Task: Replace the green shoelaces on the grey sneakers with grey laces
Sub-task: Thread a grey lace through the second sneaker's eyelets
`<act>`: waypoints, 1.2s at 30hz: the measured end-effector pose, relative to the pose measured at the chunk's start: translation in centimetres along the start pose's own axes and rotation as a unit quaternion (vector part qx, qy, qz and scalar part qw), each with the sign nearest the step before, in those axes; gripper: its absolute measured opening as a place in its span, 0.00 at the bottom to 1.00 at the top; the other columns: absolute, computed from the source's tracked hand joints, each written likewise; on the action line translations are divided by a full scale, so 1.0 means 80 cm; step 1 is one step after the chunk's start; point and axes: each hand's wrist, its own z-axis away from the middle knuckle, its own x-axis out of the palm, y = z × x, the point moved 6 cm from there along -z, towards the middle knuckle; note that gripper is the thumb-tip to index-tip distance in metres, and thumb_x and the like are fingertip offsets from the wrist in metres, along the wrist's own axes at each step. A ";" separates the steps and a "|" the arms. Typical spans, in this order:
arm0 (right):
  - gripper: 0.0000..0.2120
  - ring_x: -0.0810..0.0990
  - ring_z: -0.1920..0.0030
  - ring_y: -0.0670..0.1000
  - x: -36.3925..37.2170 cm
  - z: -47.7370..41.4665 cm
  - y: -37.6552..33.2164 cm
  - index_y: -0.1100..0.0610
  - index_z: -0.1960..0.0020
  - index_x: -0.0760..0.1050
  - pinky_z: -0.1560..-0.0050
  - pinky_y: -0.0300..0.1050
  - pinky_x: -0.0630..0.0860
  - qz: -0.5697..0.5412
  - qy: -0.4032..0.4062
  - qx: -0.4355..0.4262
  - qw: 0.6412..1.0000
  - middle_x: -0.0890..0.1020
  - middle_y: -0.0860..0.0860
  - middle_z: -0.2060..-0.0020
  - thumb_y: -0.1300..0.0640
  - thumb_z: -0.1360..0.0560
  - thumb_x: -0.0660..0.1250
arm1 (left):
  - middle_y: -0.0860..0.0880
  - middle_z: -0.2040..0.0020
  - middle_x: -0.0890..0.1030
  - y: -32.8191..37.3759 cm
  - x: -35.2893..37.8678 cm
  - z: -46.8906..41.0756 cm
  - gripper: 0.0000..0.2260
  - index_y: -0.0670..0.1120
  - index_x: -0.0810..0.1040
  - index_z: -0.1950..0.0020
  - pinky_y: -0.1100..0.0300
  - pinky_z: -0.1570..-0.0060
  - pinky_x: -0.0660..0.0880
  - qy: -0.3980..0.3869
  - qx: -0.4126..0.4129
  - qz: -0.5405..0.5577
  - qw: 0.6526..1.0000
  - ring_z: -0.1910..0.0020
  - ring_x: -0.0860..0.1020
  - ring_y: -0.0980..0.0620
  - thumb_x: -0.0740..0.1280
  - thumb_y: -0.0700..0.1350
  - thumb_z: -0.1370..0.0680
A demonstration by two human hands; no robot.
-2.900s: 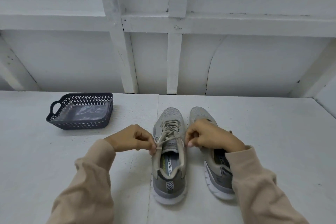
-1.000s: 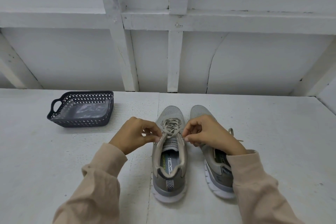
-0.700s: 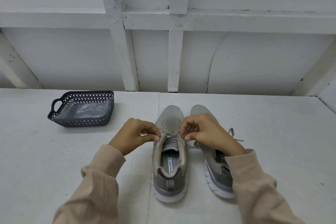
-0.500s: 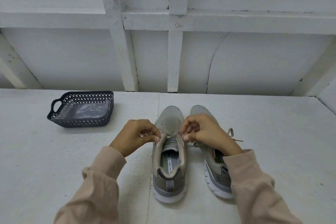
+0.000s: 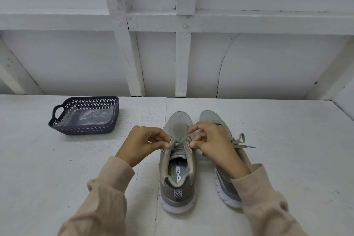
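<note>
Two grey sneakers stand side by side on the white table, toes pointing away from me. The left sneaker (image 5: 178,170) carries a grey lace (image 5: 179,137) over its tongue. My left hand (image 5: 142,144) pinches one end of that lace at the shoe's left side. My right hand (image 5: 212,144) pinches the other end at its right side. The lace is blurred between my fingers. The right sneaker (image 5: 228,184) is partly hidden by my right hand and sleeve; its tied grey bow (image 5: 241,141) sticks out to the right.
A dark perforated plastic basket (image 5: 57,120) with a clear plastic bag (image 5: 90,118) inside sits at the back left of the table (image 5: 287,140). A white panelled wall rises right behind the table's far edge.
Both hands have moved from the shoe's collar up toward the middle of its lacing, closing in on each other. The lace ends now cross above the tongue.
</note>
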 end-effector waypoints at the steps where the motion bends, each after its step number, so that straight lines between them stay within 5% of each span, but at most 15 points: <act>1: 0.13 0.81 0.65 0.45 0.001 0.004 -0.004 0.51 0.48 0.80 0.58 0.46 0.79 0.045 0.026 -0.027 0.998 0.83 0.45 0.68 0.64 0.30 0.73 | 0.54 0.65 0.84 0.002 0.000 0.000 0.06 0.48 0.84 0.59 0.69 0.59 0.76 -0.001 0.001 -0.013 1.000 0.64 0.82 0.58 0.78 0.46 0.34; 5: 0.17 0.82 0.57 0.57 0.016 0.026 -0.027 0.49 0.35 0.74 0.56 0.50 0.77 0.235 0.080 -0.121 0.961 0.84 0.52 0.61 0.57 0.24 0.65 | 0.57 0.66 0.83 0.010 0.006 -0.001 0.10 0.53 0.82 0.58 0.62 0.57 0.78 -0.013 0.005 -0.111 0.994 0.64 0.81 0.61 0.79 0.51 0.35; 9: 0.21 0.82 0.67 0.57 0.023 0.045 -0.042 0.53 0.40 0.76 0.70 0.47 0.76 0.309 0.129 -0.167 0.927 0.82 0.51 0.69 0.49 0.30 0.74 | 0.59 0.65 0.81 0.013 0.011 0.000 0.10 0.55 0.80 0.56 0.57 0.57 0.78 -0.006 -0.003 -0.186 0.982 0.63 0.79 0.63 0.77 0.51 0.33; 12: 0.26 0.83 0.58 0.57 0.034 0.049 -0.041 0.51 0.32 0.70 0.62 0.48 0.76 0.305 0.105 -0.149 0.935 0.84 0.51 0.58 0.50 0.28 0.73 | 0.59 0.63 0.80 0.018 0.015 0.003 0.10 0.56 0.77 0.55 0.56 0.56 0.77 -0.014 -0.011 -0.214 0.977 0.61 0.78 0.61 0.74 0.50 0.33; 16: 0.31 0.79 0.74 0.51 0.032 0.051 -0.041 0.53 0.41 0.78 0.76 0.40 0.69 0.324 0.149 -0.143 0.923 0.80 0.47 0.72 0.56 0.42 0.81 | 0.58 0.62 0.78 0.022 0.020 0.009 0.06 0.56 0.74 0.59 0.55 0.58 0.76 -0.007 0.007 -0.217 0.976 0.61 0.77 0.58 0.68 0.48 0.32; 20: 0.33 0.77 0.74 0.49 0.037 0.053 -0.039 0.51 0.41 0.81 0.78 0.38 0.66 0.344 0.176 -0.152 0.909 0.80 0.45 0.73 0.58 0.46 0.82 | 0.57 0.57 0.73 0.024 0.033 0.013 0.10 0.58 0.80 0.52 0.57 0.60 0.74 -0.016 0.016 -0.286 0.958 0.57 0.76 0.55 0.61 0.52 0.29; 29: 0.29 0.77 0.75 0.49 0.031 0.059 -0.027 0.48 0.44 0.81 0.78 0.38 0.68 0.276 0.230 -0.157 0.920 0.80 0.46 0.74 0.58 0.45 0.82 | 0.57 0.49 0.72 0.032 0.044 0.022 0.12 0.60 0.81 0.51 0.61 0.68 0.60 0.022 -0.011 -0.336 0.941 0.52 0.76 0.57 0.65 0.64 0.27; 33: 0.20 0.82 0.65 0.51 0.034 0.055 -0.018 0.46 0.44 0.77 0.71 0.44 0.77 0.235 0.196 -0.139 0.942 0.83 0.45 0.60 0.54 0.35 0.72 | 0.58 0.48 0.72 0.028 0.046 0.020 0.12 0.60 0.80 0.50 0.64 0.71 0.57 0.020 -0.007 -0.347 0.937 0.53 0.75 0.57 0.64 0.63 0.26; 36: 0.15 0.81 0.61 0.51 0.040 0.052 -0.018 0.46 0.43 0.75 0.69 0.48 0.77 0.252 0.148 -0.129 0.948 0.78 0.46 0.56 0.53 0.30 0.67 | 0.58 0.50 0.73 0.022 0.044 0.020 0.12 0.60 0.80 0.53 0.63 0.70 0.64 0.021 0.003 -0.333 0.943 0.57 0.78 0.55 0.62 0.63 0.27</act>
